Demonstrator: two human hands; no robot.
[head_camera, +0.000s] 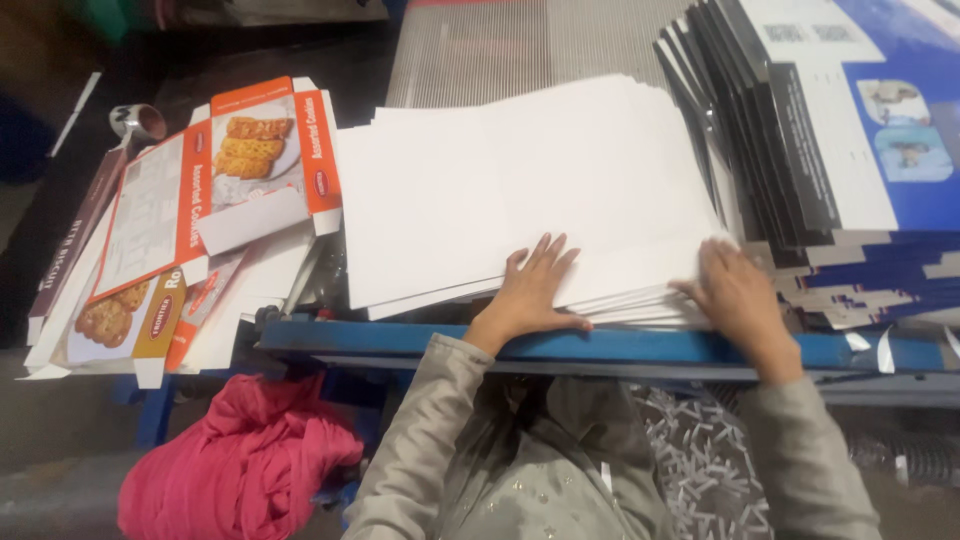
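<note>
A fanned stack of large white card sheets (520, 180) lies on a blue metal table (400, 338). My left hand (532, 288) rests flat on the stack's near edge, fingers spread. At the stack's right near corner my right hand (735, 290) presses the sheet edges, fingers curled over them. Neither hand lifts a sheet.
Flattened orange and white biscuit cartons (215, 180) lie at the left. A tall pile of blue, black and white printed flat boxes (840, 130) stands at the right. A pink cloth (240, 460) and paper scraps (700, 460) lie below. A metal cup (138, 122) sits far left.
</note>
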